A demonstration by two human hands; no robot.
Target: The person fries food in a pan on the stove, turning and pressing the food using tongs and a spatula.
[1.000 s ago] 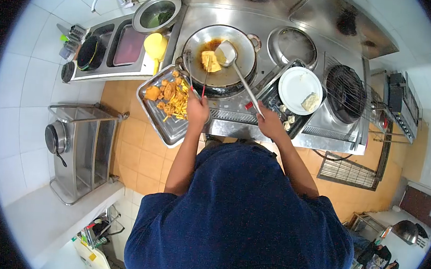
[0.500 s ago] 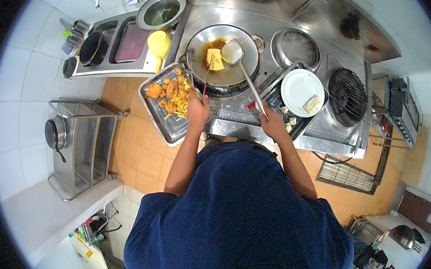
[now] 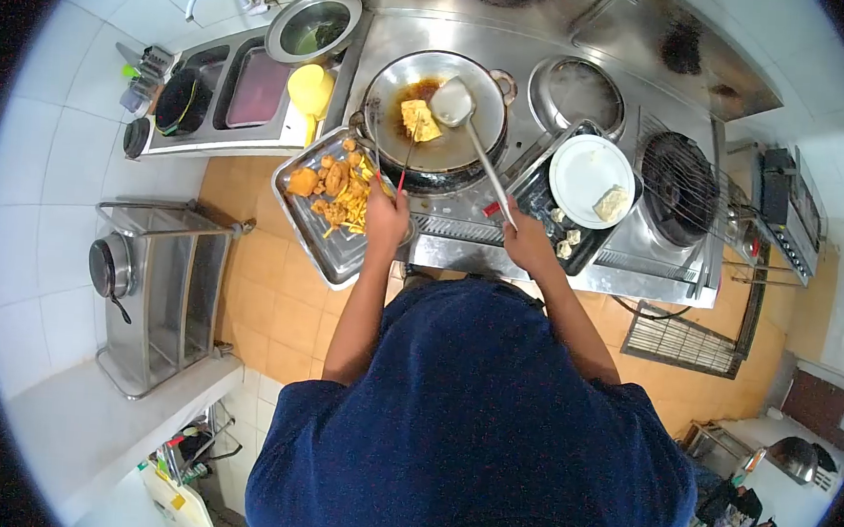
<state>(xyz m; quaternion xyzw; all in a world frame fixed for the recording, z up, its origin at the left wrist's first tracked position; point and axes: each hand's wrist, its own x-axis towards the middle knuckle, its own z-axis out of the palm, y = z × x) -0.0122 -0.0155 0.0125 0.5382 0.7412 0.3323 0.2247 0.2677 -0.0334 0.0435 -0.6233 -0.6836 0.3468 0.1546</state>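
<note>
My left hand [image 3: 386, 217] is closed round red-handled tongs [image 3: 403, 176], whose thin arms spread apart over the wok [image 3: 380, 89]. One arm reaches the yellow fried block [image 3: 419, 119], which sits in the brown oil. My right hand [image 3: 526, 239] grips the long handle of a metal spatula [image 3: 488, 168]. Its broad blade is inside the wok, close against the right side of the block. Below my left hand's side, a metal tray [image 3: 339, 263] holds fried pieces [image 3: 335, 181] and yellow strips [image 3: 352, 210].
Right of the wok, a white plate [image 3: 585, 172] with a pale block [image 3: 610, 203] rests over a dark tray [image 3: 594, 246]. A lidded pot [image 3: 578, 96] and a grill rack [image 3: 680, 189] stand beyond. Left are sinks [image 3: 258, 86] and a yellow dipper [image 3: 310, 89]. Another person [image 3: 737, 521] is far right.
The yellow block has tilted and shifted slightly in the wok. The spatula and my right hand have moved a little to the left. My left hand stays nearly in place.
</note>
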